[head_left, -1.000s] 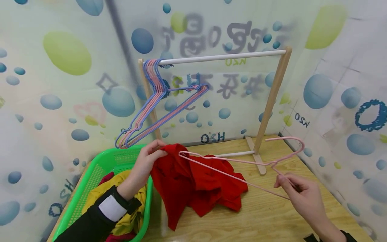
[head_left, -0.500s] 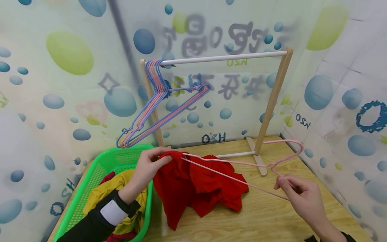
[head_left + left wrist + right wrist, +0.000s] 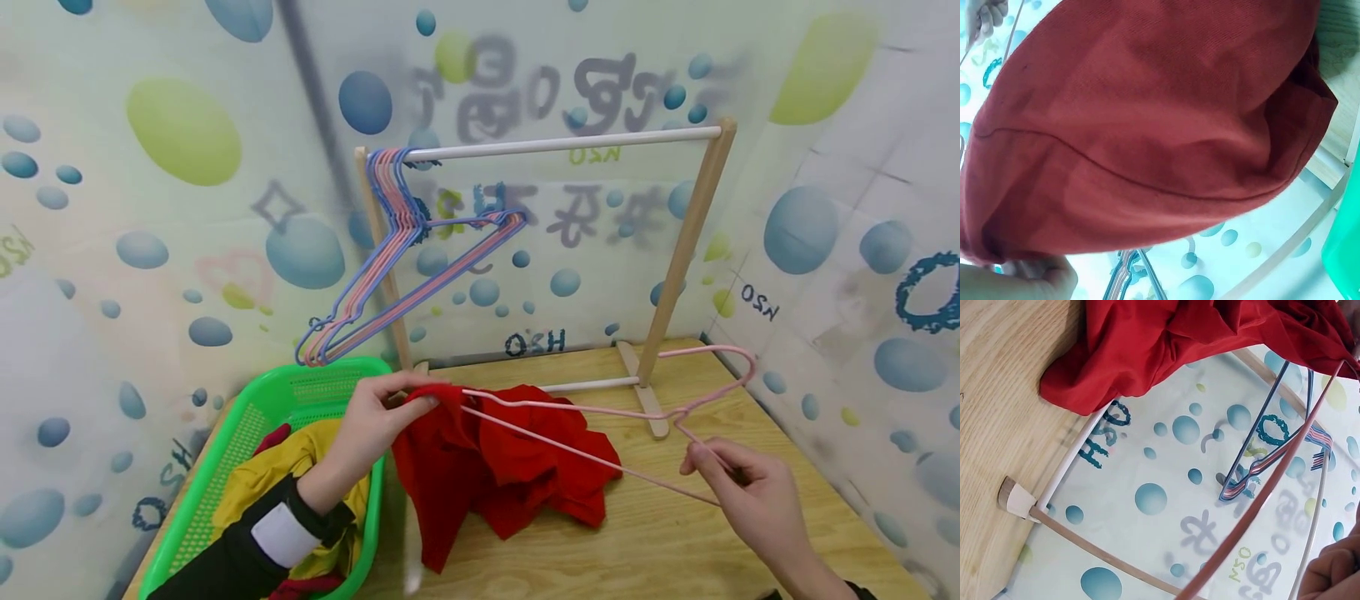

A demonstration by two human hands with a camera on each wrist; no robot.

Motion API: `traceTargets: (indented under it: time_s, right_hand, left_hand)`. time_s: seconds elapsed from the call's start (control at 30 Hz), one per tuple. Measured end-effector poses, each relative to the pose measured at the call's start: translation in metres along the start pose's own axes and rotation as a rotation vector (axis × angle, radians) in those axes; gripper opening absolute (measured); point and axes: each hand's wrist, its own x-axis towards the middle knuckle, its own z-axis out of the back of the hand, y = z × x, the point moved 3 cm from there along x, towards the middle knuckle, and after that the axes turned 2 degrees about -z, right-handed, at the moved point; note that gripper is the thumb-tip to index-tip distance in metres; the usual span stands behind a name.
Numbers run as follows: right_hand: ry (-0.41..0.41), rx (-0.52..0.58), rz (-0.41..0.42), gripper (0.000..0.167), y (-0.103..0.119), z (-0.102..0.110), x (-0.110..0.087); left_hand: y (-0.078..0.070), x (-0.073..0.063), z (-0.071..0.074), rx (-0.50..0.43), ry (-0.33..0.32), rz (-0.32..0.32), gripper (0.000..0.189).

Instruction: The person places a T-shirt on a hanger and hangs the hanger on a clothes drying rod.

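A red garment (image 3: pixel 517 475) is pinched at its upper edge between the thumb and fingers of the left grip (image 3: pixel 378 421); the rest of it is bunched below, over the counter (image 3: pixel 652 542). By the right grip (image 3: pixel 750 492), 1 pink hanger (image 3: pixel 681 412) is held just below its neck, its hook raised above that hand. The far end of the hanger is hidden at the garment's raised edge, near the left thumb; how deeply it is inserted cannot be told. A yellow cloth (image 3: pixel 288 467) is held in a green basket (image 3: pixel 372 521), just left of the garment. Behind, blue and pink hangers (image 3: pixel 405 218) are gathered at the left end of a rack (image 3: pixel 690 242) with 2 wooden uprights.
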Motion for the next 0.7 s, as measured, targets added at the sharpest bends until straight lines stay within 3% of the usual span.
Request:
traceTargets:
  time_s: [0.17, 0.43, 0.7]
  right_hand:
    - [0.011, 0.01, 0.017, 0.033, 0.0, -0.001, 0.0]
    - [0.032, 0.057, 0.101, 0.037, 0.002, -0.01, 0.0]
    - [0.03, 0.026, 0.075, 0.035, 0.006, -0.013, 0.002]
  left_hand:
    - [-0.001, -0.002, -0.002, -0.01, 0.027, 0.017, 0.018]
    - [-0.004, -0.002, -0.01, 0.053, 0.077, 0.036, 0.014]
    - [-0.003, -0.003, -0.012, 0.097, 0.089, 0.056, 0.014]
